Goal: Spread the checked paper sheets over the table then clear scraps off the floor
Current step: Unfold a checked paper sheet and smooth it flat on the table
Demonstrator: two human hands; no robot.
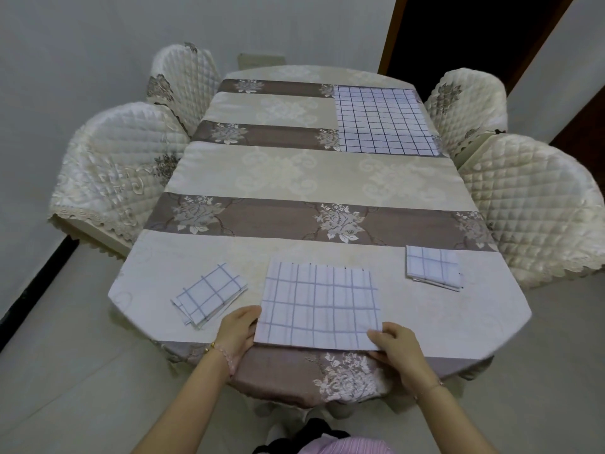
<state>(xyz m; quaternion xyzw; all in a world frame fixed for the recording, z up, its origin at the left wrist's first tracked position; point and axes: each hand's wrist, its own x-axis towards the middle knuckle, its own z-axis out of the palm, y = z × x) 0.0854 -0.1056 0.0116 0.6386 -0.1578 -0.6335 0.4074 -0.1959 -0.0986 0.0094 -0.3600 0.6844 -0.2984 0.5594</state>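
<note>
Four checked sheets are seen on the long, cloth-covered desk (294, 178), which is flanked by quilted chairs (540, 208). One opened sheet (383, 121) is laid flat in the upper right of the frame, squared to the desk's far corner, presumably so that the other places can be covered in the same way. At lower centre a half-opened sheet (319, 306) is held flat at the near edge, its creases visible, and is judged ready for another fold to be opened. A folded sheet (209, 294) at lower left and a second folded sheet (432, 265) at right lie apart from it, evidently set out where they are to be spread. The half-opened sheet's left edge is gripped by the left hand (237, 329), whose fingers (244, 317) are curled against that edge. Its lower right corner is pinched by the right hand (397, 347), with the thumb on top and the fingers (383, 355) tucked beneath. The sheet is thus stretched between the two hands.
</note>
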